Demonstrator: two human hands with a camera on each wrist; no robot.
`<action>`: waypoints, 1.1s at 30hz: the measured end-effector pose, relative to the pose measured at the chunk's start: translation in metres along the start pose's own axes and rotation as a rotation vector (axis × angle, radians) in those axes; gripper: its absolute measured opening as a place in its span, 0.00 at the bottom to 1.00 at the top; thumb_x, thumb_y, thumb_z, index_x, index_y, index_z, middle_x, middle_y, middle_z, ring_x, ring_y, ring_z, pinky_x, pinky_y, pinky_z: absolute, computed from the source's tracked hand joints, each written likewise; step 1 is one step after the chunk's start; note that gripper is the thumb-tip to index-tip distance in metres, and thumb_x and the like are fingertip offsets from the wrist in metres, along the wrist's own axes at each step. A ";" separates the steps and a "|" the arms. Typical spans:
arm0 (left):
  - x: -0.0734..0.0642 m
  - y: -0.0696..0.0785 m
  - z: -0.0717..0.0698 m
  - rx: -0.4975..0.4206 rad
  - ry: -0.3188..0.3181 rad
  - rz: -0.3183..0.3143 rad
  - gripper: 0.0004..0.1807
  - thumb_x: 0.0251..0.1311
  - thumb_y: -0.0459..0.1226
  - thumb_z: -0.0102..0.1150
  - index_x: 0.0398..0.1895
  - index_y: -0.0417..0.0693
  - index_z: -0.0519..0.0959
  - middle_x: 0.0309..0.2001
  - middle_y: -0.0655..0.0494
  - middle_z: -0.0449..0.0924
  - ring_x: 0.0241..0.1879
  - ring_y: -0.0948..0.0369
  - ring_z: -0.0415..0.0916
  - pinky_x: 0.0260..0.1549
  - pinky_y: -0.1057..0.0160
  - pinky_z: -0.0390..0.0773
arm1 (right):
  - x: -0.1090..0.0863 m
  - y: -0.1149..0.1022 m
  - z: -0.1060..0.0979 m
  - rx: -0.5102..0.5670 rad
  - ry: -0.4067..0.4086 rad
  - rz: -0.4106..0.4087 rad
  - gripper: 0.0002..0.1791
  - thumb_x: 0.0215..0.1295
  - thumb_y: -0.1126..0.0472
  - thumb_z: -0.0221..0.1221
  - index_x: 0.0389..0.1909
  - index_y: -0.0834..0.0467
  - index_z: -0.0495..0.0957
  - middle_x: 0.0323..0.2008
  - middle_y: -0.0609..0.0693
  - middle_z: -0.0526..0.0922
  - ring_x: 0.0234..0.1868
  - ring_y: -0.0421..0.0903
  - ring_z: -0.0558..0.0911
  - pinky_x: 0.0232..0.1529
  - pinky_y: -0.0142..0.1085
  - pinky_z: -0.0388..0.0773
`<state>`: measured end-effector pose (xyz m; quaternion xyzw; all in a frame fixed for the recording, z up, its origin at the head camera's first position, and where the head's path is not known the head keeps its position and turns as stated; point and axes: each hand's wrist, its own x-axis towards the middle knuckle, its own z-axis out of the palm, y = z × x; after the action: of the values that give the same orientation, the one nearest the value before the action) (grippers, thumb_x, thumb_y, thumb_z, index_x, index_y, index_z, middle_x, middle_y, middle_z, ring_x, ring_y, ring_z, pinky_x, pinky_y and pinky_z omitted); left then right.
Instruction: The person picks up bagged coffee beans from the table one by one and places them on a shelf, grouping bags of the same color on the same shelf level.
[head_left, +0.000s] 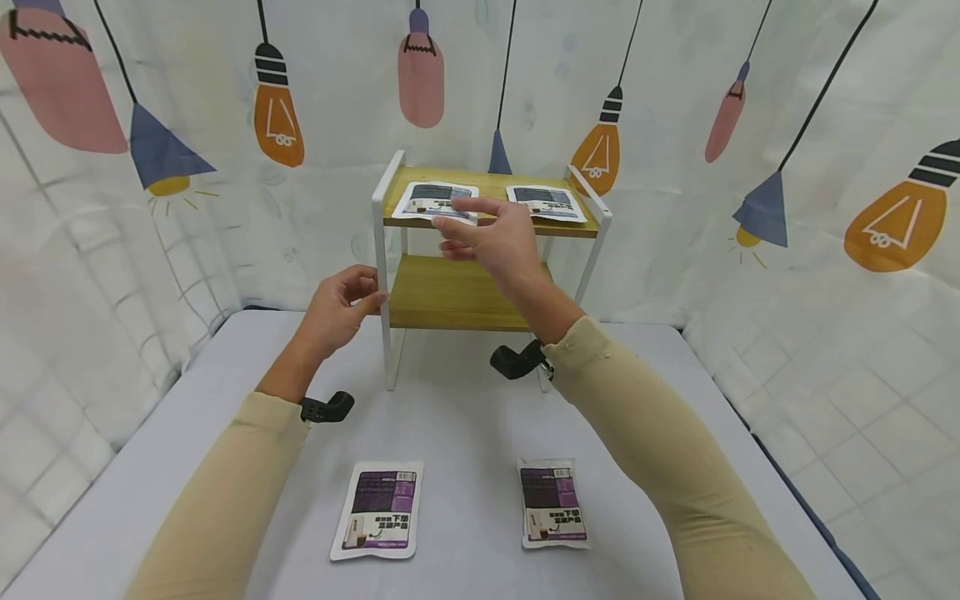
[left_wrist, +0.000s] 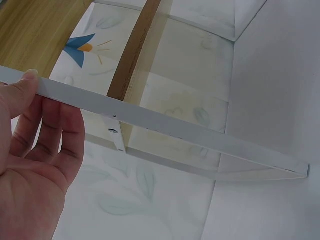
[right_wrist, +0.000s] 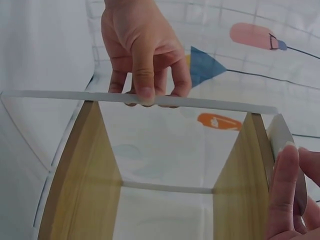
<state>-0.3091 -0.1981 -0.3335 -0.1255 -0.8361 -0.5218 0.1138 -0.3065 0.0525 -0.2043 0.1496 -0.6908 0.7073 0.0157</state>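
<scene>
My left hand (head_left: pixel 339 310) grips a white side post of a small two-tier shelf (head_left: pixel 450 292), thumb on one face and fingers curled behind it. At the top tier, my right hand (head_left: pixel 495 242) reaches over the front edge. Its thumb and index finger pinch the front edge of a flat white pouch (head_left: pixel 420 200) with a dark printed label, which lies on the left of that tier. The other fingers hang below the board's edge. A similar pouch (head_left: pixel 546 202) lies on the right of the top tier. In the right wrist view the held pouch (right_wrist: pixel 301 192) shows between the fingers.
Two more pouches with purple labels lie on the white table (head_left: pixel 457 417) in front: one at left (head_left: pixel 378 510), one at right (head_left: pixel 553 504). The shelf's lower wooden board (head_left: pixel 450 292) bears nothing. A printed cloth (head_left: pixel 337 208) hangs behind and along both sides.
</scene>
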 end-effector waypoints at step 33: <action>0.000 -0.001 0.000 -0.012 -0.002 0.016 0.18 0.73 0.39 0.59 0.62 0.46 0.76 0.49 0.45 0.81 0.53 0.54 0.82 0.56 0.59 0.83 | 0.005 -0.001 0.000 -0.182 0.049 -0.040 0.17 0.62 0.56 0.72 0.51 0.56 0.87 0.27 0.57 0.88 0.24 0.49 0.87 0.29 0.41 0.88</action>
<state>-0.3097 -0.1984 -0.3340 -0.1337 -0.8321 -0.5256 0.1163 -0.3112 0.0514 -0.2020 0.1438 -0.7484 0.6447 0.0603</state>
